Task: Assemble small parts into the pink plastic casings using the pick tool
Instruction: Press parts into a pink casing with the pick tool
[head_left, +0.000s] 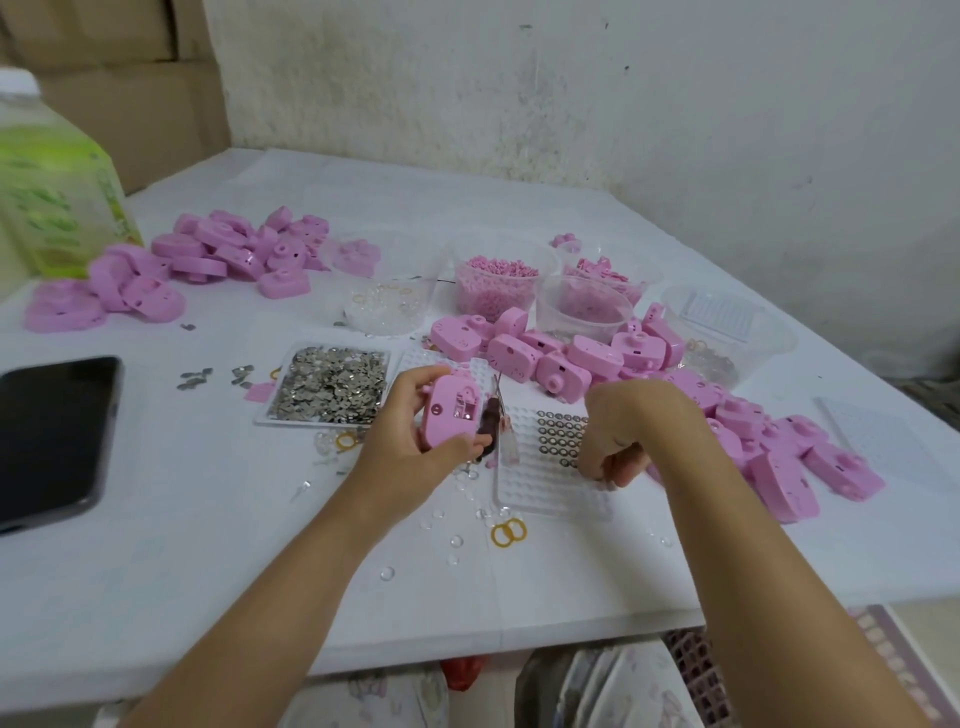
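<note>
Hands apart. My left hand grips the casing, open side facing me. My right hand curls over the ring tray just beside it (holding anything? can't tell). I should keep the casing steady and seat parts squarely.

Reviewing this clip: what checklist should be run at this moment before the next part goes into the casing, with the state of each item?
1. Casing secured: the left hand grips a pink casing, its open side toward the camera. Ok.
2. Ring supply: the white grid tray holds rows of small rings. Ok.
3. Right hand over the rings, fingers curled downward. Ok.
4. Part picked up: the right fingertips are hidden. Cannot tell.
5. Pick tool in the right hand: a thin tool shows beside the casing, not in that hand. Not ok.
6. Metal pieces: the tray of metal pieces is full. Ok.
</note>
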